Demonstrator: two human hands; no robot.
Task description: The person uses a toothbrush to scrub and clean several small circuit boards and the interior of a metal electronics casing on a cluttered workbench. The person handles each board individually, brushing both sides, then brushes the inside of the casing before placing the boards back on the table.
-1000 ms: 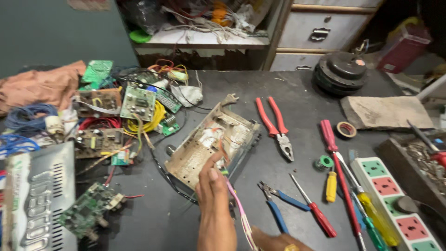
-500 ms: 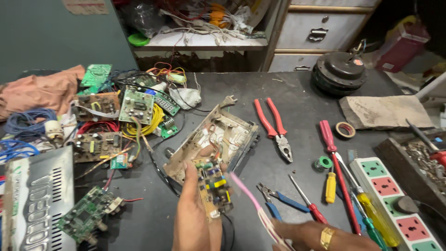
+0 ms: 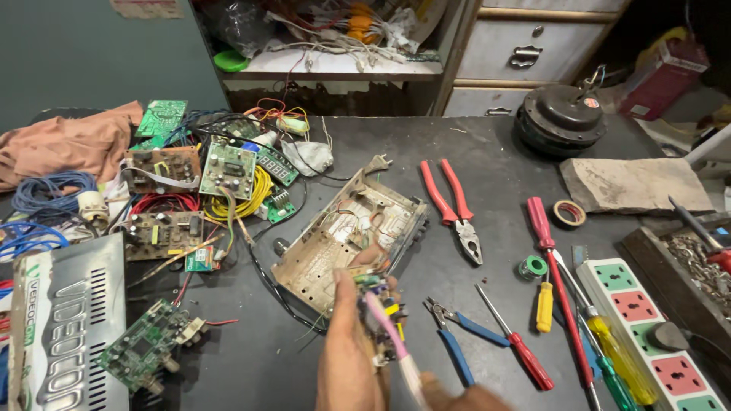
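Your left hand [image 3: 352, 358] is closed around a small circuit board [image 3: 378, 308], which you hold on its edge, thumb on the near side and fingers [image 3: 390, 285] curled behind it, so the board stands almost upright just above and in front of the open metal case [image 3: 335, 240]. A pink wire [image 3: 392, 335] runs from the board down to your right hand [image 3: 457, 396], of which only a small part shows at the bottom edge; whether it pinches the wire or is loose I cannot tell. The held board is over the near end of the case, not inside it, and the case lies tilted on the dark table [image 3: 487, 160]. To the right of your grip lie one pair of blue-handled pliers [image 3: 455, 339], near it one red-handled screwdriver [image 3: 514, 342], and further up one pair of red-handled pliers [image 3: 453, 209]. More to the right you have one long red screwdriver [image 3: 552, 266], one small yellow screwdriver [image 3: 544, 304], one yellow-handled screwdriver [image 3: 609, 342], one spool of solder [image 3: 533, 267] and one roll of tape [image 3: 569, 213]. A white power strip [image 3: 647, 327] with three coloured sockets that I can count lies at the right edge. To the left of your grip one green board [image 3: 145, 346] lies near the silver box [image 3: 65, 327], and further up I count about five more boards among yellow, red and blue wires. One black round motor [image 3: 560, 118] stands at the far side.
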